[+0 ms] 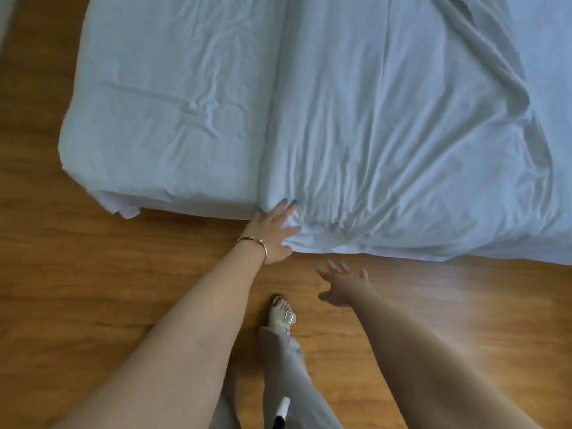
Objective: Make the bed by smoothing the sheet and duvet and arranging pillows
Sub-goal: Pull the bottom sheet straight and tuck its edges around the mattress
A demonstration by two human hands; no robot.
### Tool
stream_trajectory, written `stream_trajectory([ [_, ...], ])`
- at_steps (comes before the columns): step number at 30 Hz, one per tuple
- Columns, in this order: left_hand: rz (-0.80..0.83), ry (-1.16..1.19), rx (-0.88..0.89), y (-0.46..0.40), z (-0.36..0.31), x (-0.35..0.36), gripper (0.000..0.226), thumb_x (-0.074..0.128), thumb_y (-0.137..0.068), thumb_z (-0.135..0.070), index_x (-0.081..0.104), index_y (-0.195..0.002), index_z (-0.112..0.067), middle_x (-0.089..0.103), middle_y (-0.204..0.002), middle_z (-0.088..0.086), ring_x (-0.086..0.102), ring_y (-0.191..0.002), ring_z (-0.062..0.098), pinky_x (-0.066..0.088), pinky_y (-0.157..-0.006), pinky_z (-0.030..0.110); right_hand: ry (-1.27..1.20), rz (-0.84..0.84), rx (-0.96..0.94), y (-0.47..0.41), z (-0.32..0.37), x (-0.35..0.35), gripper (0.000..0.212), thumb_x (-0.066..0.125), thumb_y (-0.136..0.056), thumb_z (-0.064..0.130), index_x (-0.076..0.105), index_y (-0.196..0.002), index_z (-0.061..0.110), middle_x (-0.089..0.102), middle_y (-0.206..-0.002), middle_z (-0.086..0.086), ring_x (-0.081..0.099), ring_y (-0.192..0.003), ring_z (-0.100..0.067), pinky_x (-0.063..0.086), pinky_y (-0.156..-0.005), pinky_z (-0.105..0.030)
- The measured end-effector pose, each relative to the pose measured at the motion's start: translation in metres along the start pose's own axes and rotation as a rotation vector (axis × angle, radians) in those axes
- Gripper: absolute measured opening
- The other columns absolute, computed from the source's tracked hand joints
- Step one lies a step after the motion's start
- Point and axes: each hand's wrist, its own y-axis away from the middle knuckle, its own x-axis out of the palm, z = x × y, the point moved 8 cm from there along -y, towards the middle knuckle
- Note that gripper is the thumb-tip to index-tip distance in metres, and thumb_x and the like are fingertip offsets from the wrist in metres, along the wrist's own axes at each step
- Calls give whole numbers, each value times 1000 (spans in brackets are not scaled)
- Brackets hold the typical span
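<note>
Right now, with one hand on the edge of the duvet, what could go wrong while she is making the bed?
1. The left hand holds the duvet only at its corner, while the right hand is off the fabric; a one-sided pull may skew it and deepen the creases.
2. The sheet is wrinkled; covering it now may hide the wrinkles.
3. The duvet edge hangs near the floor and might drag.

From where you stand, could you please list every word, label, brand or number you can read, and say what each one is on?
None: no readable text appears in this view.
The duvet and sheet are plain.
The sandal buckle bears no visible marking.
The small white and dark object at the bottom edge shows no readable lettering.
</note>
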Motion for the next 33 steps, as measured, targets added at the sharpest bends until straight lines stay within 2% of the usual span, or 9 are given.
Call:
stream_trajectory([
  [3,284,235,-83,56,21,12,51,41,-94,-39,37,-145,-37,-1,-162,-10,5,-148,14,15,-119,39,-250,26,20,26,41,22,72,44,-94,51,6,-154,38,-3,-163,6,-3,-150,-21,9,-116,-57],
  [6,138,559,-332,121,66,6,53,40,-94,-44,40,-145,-27,23,-157,-3,27,-142,22,32,-112,42,-351,-31,-78,46,127,-14,71,45,-94,50,15,-154,28,13,-162,-1,4,-150,-25,14,-118,-50],
  [9,28,673,-444,193,115,9,44,40,-92,-38,60,-121,-12,62,-100,3,58,-88,21,50,-77,36,-326,-56,-167,63,226,-49,63,44,-97,44,27,-151,15,32,-155,-10,29,-142,-30,28,-113,-39],
  [11,78,752,-504,241,154,26,41,40,-92,-34,63,-108,-4,56,-79,2,53,-72,20,44,-67,32,-285,-31,-214,69,293,-63,59,42,-99,41,32,-149,10,35,-153,-12,35,-138,-30,32,-109,-36],
  [14,228,776,-562,312,224,58,43,42,-93,-38,63,-111,-6,61,-96,6,58,-87,26,47,-79,34,-162,5,-216,73,387,-72,57,39,-100,43,39,-146,9,42,-148,-11,41,-134,-30,36,-108,-38],
  [20,80,994,-737,432,365,98,38,41,-94,-35,63,-106,-6,64,-110,15,60,-108,32,46,-88,34,224,8,-194,92,527,-66,55,39,-96,45,40,-144,20,40,-149,-5,37,-136,-27,38,-106,-46],
  [23,181,1090,-751,460,395,124,52,42,-91,-43,58,-123,-5,60,-126,15,57,-113,33,46,-94,38,202,94,-205,95,586,-67,63,36,-96,49,26,-151,18,24,-158,-4,24,-144,-27,28,-113,-48],
  [28,97,1271,-716,464,467,110,22,47,-94,-39,58,-97,-20,58,-101,4,56,-94,22,43,-82,29,-38,165,-239,58,699,-139,60,45,-95,50,38,-147,21,33,-155,-6,35,-139,-27,29,-113,-42],
  [33,127,1246,-789,457,609,69,40,48,-92,-35,61,-116,-6,62,-114,12,58,-106,30,44,-86,32,71,153,-265,-2,790,-222,58,48,-93,47,47,-140,13,45,-146,-7,45,-129,-25,34,-108,-37],
])
